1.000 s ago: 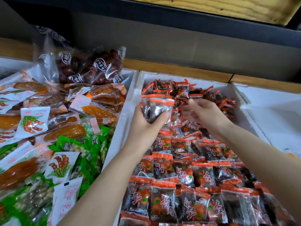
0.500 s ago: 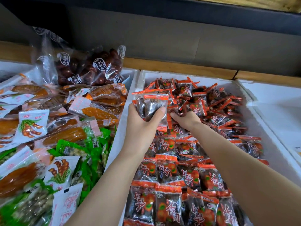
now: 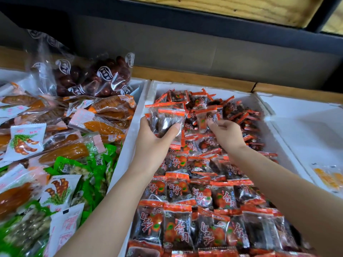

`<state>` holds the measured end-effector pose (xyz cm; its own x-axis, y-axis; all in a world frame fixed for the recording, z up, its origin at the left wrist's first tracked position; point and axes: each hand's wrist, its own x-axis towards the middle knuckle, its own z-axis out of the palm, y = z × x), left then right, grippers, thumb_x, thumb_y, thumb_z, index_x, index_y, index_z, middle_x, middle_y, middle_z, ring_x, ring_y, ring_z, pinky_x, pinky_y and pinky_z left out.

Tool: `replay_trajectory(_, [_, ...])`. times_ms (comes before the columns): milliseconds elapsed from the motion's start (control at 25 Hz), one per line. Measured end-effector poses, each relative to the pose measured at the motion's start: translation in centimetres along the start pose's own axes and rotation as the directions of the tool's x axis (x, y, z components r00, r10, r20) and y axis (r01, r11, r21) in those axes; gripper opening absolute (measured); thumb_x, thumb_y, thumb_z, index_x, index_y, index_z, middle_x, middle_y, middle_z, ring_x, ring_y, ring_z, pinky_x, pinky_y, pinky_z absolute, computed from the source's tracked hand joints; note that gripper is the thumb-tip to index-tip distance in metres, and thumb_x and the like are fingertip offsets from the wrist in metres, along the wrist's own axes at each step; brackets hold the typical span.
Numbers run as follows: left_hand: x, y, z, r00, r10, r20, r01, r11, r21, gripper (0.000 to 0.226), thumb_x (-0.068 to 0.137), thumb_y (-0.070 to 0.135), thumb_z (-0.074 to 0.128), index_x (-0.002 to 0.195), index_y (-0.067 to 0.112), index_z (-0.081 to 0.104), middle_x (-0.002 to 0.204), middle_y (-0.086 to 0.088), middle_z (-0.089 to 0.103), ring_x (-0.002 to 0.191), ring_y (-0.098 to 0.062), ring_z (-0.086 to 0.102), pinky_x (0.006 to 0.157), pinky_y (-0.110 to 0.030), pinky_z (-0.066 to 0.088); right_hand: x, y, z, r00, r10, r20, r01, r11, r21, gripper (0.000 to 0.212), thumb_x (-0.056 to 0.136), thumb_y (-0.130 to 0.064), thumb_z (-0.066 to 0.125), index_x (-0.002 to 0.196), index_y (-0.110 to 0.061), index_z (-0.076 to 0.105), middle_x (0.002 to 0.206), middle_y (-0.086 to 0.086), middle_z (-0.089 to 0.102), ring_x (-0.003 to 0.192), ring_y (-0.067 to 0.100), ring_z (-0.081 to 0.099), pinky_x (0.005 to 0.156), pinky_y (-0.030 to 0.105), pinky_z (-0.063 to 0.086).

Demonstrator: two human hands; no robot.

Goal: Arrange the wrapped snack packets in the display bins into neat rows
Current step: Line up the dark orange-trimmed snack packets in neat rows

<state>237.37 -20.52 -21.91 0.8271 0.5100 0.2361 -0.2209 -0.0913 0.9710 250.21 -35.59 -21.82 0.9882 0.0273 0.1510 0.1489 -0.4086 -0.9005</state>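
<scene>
Several tidy rows of the orange-edged snack packets [image 3: 178, 229] already fill the near end of the middle foam bin [image 3: 278, 141], so the risk is all further up.

Left hand [image 3: 154, 143] has its fingers and thumb wrapped round a small stack of packets [image 3: 165, 121], held up over the bin's left side. The wrap looks slick and the stack is fanned a bit. If the grip loosens, the outer ones could slide out onto the finished rows, or go over the wall into the mixed bin [image 3: 142, 88] next door.

Right hand [image 3: 228, 134], just beside it, is curled on one packet [image 3: 205, 117] at the edge of the loose heap [image 3: 233, 112] in the far half. Pulling from a pile like that could drag neighbours along, or flip some face down.

Both forearms also hang right over the neat rows, so a lazy dip of a wrist could scuff them out of line.

Farthest back, the bag of dark red fruit [image 3: 92, 78] sits at the rear of the left bin, well apart from both hands, so I doubt it matters.
</scene>
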Motion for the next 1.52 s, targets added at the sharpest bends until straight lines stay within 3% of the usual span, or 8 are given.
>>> replay_trajectory(320, [-0.7, 0.4, 0.9, 0.999, -0.001, 0.041, -0.002, 0.997, 0.080, 0.049, 0.083, 0.037, 0.069, 0.123, 0.026, 0.044, 0.104, 0.021, 0.056, 0.092, 0.008, 0.053, 0.069, -0.008, 0.037, -5.4, 2.2, -5.4, 0.945, 0.188, 0.269, -0.145, 0.974, -0.171, 0.020, 0.092, -0.015, 0.059, 0.092, 0.004, 0.061, 0.070, 0.008, 0.067, 0.052, 0.013, 0.064, 0.066, 0.034, 0.059])
replay_trajectory(520, [-0.6, 0.2, 0.9, 0.999, -0.010, 0.042, 0.006, 0.996, 0.088, 0.048, 0.082, 0.038, 0.069, 0.121, 0.026, 0.044, 0.106, 0.020, 0.057, 0.096, 0.006, 0.055, 0.075, -0.009, 0.040, -5.6, 2.5, -4.2, 0.933, 0.147, 0.329, 0.038, 0.868, -0.495, 0.038, 0.097, -0.028, 0.049, 0.128, -0.006, 0.050, 0.069, -0.001, 0.057, 0.053, 0.008, 0.055, 0.047, 0.015, 0.043])
replay_trajectory(720, [-0.5, 0.0, 0.9, 0.998, -0.009, 0.069, 0.003, 0.996, 0.092, 0.050, 0.083, 0.037, 0.069, 0.124, 0.026, 0.044, 0.109, 0.017, 0.057, 0.091, 0.009, 0.052, 0.069, -0.008, 0.035, -4.9, 2.4, -4.4, 0.923, 0.059, 0.380, 0.284, 0.563, -0.776, 0.031, 0.103, -0.028, 0.032, 0.082, -0.019, 0.053, 0.063, 0.003, 0.046, 0.060, 0.022, 0.056, 0.048, 0.029, 0.043])
replay_trajectory(880, [-0.6, -0.1, 0.8, 0.996, -0.019, 0.084, 0.011, 0.995, 0.095, 0.034, 0.083, 0.036, 0.070, 0.108, 0.034, 0.046, 0.101, 0.021, 0.057, 0.083, 0.014, 0.054, 0.063, -0.006, 0.039, -4.8, 2.8, -4.6, 0.924, -0.059, 0.378, 0.333, 0.612, -0.718, 0.022, 0.099, -0.028, 0.043, 0.115, -0.012, 0.045, 0.061, -0.004, 0.050, 0.052, 0.010, 0.049, 0.044, 0.024, 0.033])
replay_trajectory(1040, [-0.7, -0.1, 0.9, 0.995, -0.028, 0.096, 0.019, 0.996, 0.092, 0.032, 0.084, 0.035, 0.069, 0.101, 0.038, 0.043, 0.095, 0.026, 0.054, 0.077, 0.022, 0.052, 0.058, 0.000, 0.039, -4.9, 2.2, -4.9, 0.884, -0.094, 0.457, 0.460, 0.342, -0.819, 0.031, 0.100, -0.033, 0.039, 0.127, -0.021, 0.049, 0.108, 0.002, 0.058, 0.098, 0.017, 0.056, 0.071, 0.030, 0.049])
replay_trajectory(1160, [-0.7, -0.1, 0.9, 0.995, -0.025, 0.098, 0.016, 0.995, 0.094, 0.036, 0.084, 0.036, 0.069, 0.106, 0.037, 0.042, 0.095, 0.028, 0.052, 0.079, 0.020, 0.051, 0.061, -0.003, 0.038, -5.5, 2.1, -4.3, 0.799, -0.175, 0.575, 0.565, 0.546, -0.618, 0.052, 0.099, -0.044, 0.028, 0.147, -0.025, 0.025, 0.153, -0.004, 0.025, 0.142, 0.012, 0.018, 0.113, 0.029, 0.020])
replay_trajectory(1280, [-0.6, -0.2, 0.9, 0.996, -0.009, 0.084, 0.001, 0.996, 0.089, 0.043, 0.083, 0.037, 0.070, 0.116, 0.032, 0.044, 0.102, 0.026, 0.054, 0.088, 0.014, 0.050, 0.068, -0.007, 0.034, -6.2, 3.1, -2.5, 0.645, -0.063, 0.762, 0.671, 0.524, -0.525, 0.054, 0.100, -0.043, 0.019, 0.150, -0.029, 0.005, 0.157, -0.013, -0.002, 0.143, 0.006, -0.009, 0.113, 0.023, -0.006])
replay_trajectory(1520, [-0.7, -0.5, 1.3, 0.995, 0.012, 0.097, -0.022, 0.994, 0.107, 0.061, 0.081, 0.037, 0.071, 0.134, 0.024, 0.044, 0.123, 0.013, 0.057, 0.113, -0.006, 0.053, 0.092, -0.022, 0.040, -5.7, 4.4, -1.5, 0.634, -0.055, 0.772, 0.718, 0.412, -0.561, 0.055, 0.103, -0.035, 0.018, 0.149, -0.027, -0.010, 0.156, -0.008, -0.015, 0.139, 0.008, -0.023, 0.108, 0.024, -0.015])
